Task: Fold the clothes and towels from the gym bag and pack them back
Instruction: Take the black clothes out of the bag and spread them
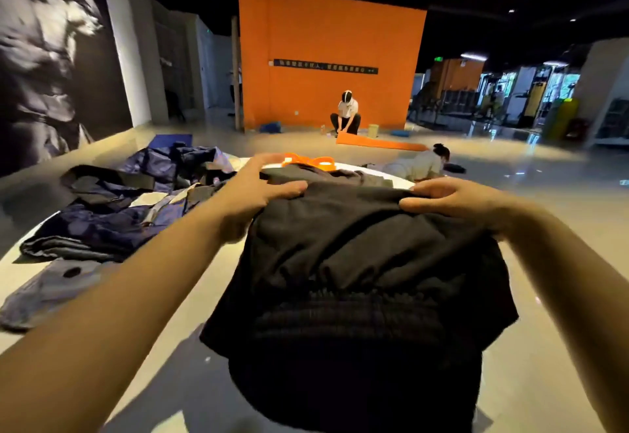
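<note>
Both hands pinch the far edge of a black garment (357, 262), one at each corner: the left hand (262, 190) has its thumb on top of the cloth and its fingers spread beyond the fold, and the right hand (452, 199) has its thumb and curled fingers closed on the opposite corner. Held apart like this, the hands keep that edge stretched flat between them, which looks like the way to carry one half over the other without it bunching.

Near the camera the garment hangs down from that edge, its gathered elastic band (343, 317) lowest, so it is probably shorts or trousers. Its bottom blocks the view of whatever lies under it, and whether it touches the white table (190, 282) I cannot tell.

To the left on the table lies a heap of dark blue clothes (112, 214), loose and unfolded, with a grey-blue piece (47, 289) nearer the camera. I judge these are waiting their turn, so the folding is at an early stage. Just beyond the hands, orange straps (308, 161) show; they may belong to the gym bag, but the bag itself is hidden behind the black cloth.

Far off, a person (347, 114) crouches by an orange mat (377, 143) against an orange wall (326, 34).
</note>
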Action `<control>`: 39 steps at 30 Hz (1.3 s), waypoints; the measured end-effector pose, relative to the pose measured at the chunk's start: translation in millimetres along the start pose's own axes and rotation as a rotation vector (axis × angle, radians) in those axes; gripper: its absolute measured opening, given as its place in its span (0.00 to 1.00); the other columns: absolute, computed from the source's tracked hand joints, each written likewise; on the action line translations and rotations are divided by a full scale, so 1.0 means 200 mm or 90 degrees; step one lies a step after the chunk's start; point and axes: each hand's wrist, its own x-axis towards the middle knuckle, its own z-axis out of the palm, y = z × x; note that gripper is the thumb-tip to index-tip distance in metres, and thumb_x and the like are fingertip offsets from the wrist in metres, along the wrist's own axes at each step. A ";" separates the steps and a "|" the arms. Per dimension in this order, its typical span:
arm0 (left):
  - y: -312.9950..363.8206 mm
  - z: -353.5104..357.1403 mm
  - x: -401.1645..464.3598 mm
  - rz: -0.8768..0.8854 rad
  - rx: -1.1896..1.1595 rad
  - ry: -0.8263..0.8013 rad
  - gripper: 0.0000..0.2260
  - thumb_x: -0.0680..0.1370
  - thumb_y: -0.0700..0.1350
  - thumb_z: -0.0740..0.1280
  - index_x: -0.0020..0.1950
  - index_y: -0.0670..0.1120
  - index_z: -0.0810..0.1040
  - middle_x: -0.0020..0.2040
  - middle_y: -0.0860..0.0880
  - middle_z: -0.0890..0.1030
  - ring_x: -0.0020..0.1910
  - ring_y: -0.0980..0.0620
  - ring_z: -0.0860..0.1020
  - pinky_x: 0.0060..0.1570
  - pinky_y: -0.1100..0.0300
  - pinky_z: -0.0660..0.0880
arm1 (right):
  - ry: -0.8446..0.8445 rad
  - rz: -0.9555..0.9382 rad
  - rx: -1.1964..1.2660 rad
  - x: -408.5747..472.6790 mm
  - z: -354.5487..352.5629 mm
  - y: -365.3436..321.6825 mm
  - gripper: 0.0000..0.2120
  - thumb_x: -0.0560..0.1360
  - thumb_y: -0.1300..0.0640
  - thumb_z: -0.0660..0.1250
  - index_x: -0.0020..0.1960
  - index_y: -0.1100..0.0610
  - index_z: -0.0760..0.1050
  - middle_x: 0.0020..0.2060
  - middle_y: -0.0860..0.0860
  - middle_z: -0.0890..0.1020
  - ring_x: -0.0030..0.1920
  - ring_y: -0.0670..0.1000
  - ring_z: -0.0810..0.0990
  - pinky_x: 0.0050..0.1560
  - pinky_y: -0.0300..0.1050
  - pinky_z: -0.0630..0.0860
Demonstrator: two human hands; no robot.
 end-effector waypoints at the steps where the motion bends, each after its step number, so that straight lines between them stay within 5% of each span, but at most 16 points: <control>1: -0.09 0.00 0.01 -0.048 0.037 0.013 0.29 0.73 0.42 0.74 0.70 0.50 0.66 0.56 0.49 0.77 0.48 0.55 0.79 0.39 0.61 0.78 | 0.000 0.038 -0.057 0.04 0.04 0.06 0.14 0.72 0.47 0.68 0.52 0.54 0.79 0.49 0.51 0.83 0.50 0.49 0.81 0.49 0.41 0.78; 4: -0.38 -0.02 0.01 -0.174 0.141 0.028 0.31 0.74 0.47 0.73 0.73 0.50 0.62 0.63 0.48 0.73 0.50 0.53 0.76 0.44 0.58 0.73 | 0.023 0.086 -0.234 0.17 0.20 0.29 0.15 0.77 0.50 0.65 0.55 0.61 0.78 0.53 0.57 0.80 0.54 0.56 0.78 0.55 0.50 0.74; 6: -0.53 -0.05 -0.02 -0.227 0.238 0.007 0.34 0.74 0.50 0.72 0.75 0.49 0.59 0.65 0.44 0.72 0.53 0.48 0.75 0.51 0.53 0.73 | 0.124 0.076 -0.407 0.22 0.29 0.41 0.10 0.79 0.53 0.63 0.56 0.57 0.76 0.56 0.56 0.78 0.54 0.56 0.75 0.52 0.48 0.72; 9: -0.61 -0.07 -0.12 -0.187 0.395 -0.077 0.28 0.76 0.57 0.67 0.73 0.51 0.64 0.66 0.47 0.71 0.60 0.47 0.73 0.60 0.56 0.70 | 0.229 0.006 -0.438 0.17 0.41 0.43 0.11 0.78 0.52 0.64 0.60 0.52 0.74 0.61 0.52 0.74 0.56 0.52 0.73 0.56 0.45 0.73; 13: -0.60 -0.11 -0.31 -0.019 0.523 -0.231 0.34 0.68 0.75 0.57 0.71 0.62 0.61 0.68 0.60 0.63 0.66 0.63 0.64 0.68 0.67 0.60 | 0.039 -0.167 -0.329 -0.07 0.63 0.31 0.21 0.74 0.36 0.59 0.64 0.41 0.70 0.63 0.39 0.69 0.61 0.41 0.68 0.62 0.38 0.69; 15: -0.63 -0.13 -0.39 0.009 0.572 -0.292 0.38 0.64 0.80 0.51 0.71 0.68 0.54 0.73 0.62 0.59 0.69 0.65 0.59 0.71 0.65 0.58 | -0.042 -0.173 -0.371 -0.16 0.73 0.33 0.28 0.72 0.32 0.58 0.70 0.38 0.63 0.67 0.36 0.65 0.65 0.38 0.65 0.65 0.35 0.66; 19: -0.72 -0.14 -0.47 0.049 0.735 -0.273 0.42 0.66 0.78 0.49 0.76 0.64 0.41 0.77 0.62 0.48 0.74 0.61 0.52 0.71 0.62 0.53 | -0.008 -0.178 -0.425 -0.19 0.82 0.40 0.33 0.73 0.30 0.51 0.75 0.42 0.57 0.71 0.40 0.65 0.69 0.41 0.65 0.67 0.34 0.60; 22: -0.73 -0.12 -0.48 0.047 0.738 -0.258 0.46 0.64 0.80 0.46 0.77 0.60 0.40 0.78 0.60 0.49 0.74 0.59 0.53 0.70 0.63 0.52 | 0.099 -0.340 -0.518 -0.16 0.83 0.44 0.30 0.81 0.39 0.43 0.64 0.56 0.75 0.53 0.51 0.83 0.48 0.50 0.83 0.46 0.38 0.80; 24: -0.72 -0.12 -0.48 0.039 0.740 -0.253 0.48 0.63 0.81 0.45 0.78 0.58 0.43 0.78 0.59 0.52 0.73 0.57 0.57 0.70 0.61 0.55 | 0.166 -0.416 -0.537 -0.13 0.82 0.45 0.29 0.83 0.47 0.42 0.55 0.62 0.78 0.40 0.54 0.84 0.33 0.52 0.83 0.28 0.42 0.80; 26: -0.71 -0.11 -0.48 0.061 0.740 -0.251 0.48 0.63 0.81 0.44 0.77 0.56 0.48 0.75 0.58 0.58 0.70 0.56 0.62 0.68 0.60 0.59 | 0.223 -0.474 -0.522 -0.12 0.79 0.43 0.26 0.84 0.49 0.42 0.52 0.62 0.75 0.34 0.55 0.83 0.27 0.51 0.80 0.22 0.43 0.78; 30: -0.71 -0.11 -0.47 0.071 0.706 -0.253 0.43 0.66 0.78 0.49 0.76 0.58 0.50 0.74 0.59 0.61 0.69 0.56 0.64 0.71 0.53 0.61 | 0.306 -0.532 -0.523 -0.15 0.74 0.38 0.22 0.84 0.48 0.42 0.52 0.62 0.69 0.32 0.56 0.83 0.25 0.52 0.80 0.25 0.40 0.77; 34: -0.72 -0.12 -0.47 0.049 0.655 -0.247 0.43 0.65 0.77 0.56 0.76 0.62 0.50 0.73 0.62 0.61 0.67 0.58 0.65 0.70 0.52 0.63 | 0.161 -0.400 -0.542 -0.23 0.86 0.39 0.26 0.83 0.44 0.45 0.51 0.55 0.79 0.40 0.50 0.83 0.35 0.50 0.81 0.29 0.45 0.79; 37: -0.67 -0.17 -0.47 -0.028 0.547 -0.275 0.44 0.56 0.78 0.64 0.68 0.74 0.47 0.63 0.77 0.58 0.59 0.73 0.65 0.61 0.70 0.67 | 0.132 -0.294 -0.385 -0.27 0.84 0.38 0.26 0.80 0.37 0.43 0.53 0.46 0.77 0.49 0.37 0.80 0.49 0.41 0.78 0.44 0.36 0.77; 39: -0.63 -0.19 -0.46 -0.109 0.465 -0.232 0.50 0.52 0.82 0.61 0.70 0.71 0.48 0.63 0.77 0.56 0.59 0.75 0.65 0.56 0.75 0.65 | 0.151 -0.227 -0.219 -0.25 0.78 0.36 0.24 0.78 0.34 0.44 0.54 0.42 0.76 0.54 0.32 0.76 0.58 0.36 0.73 0.55 0.33 0.71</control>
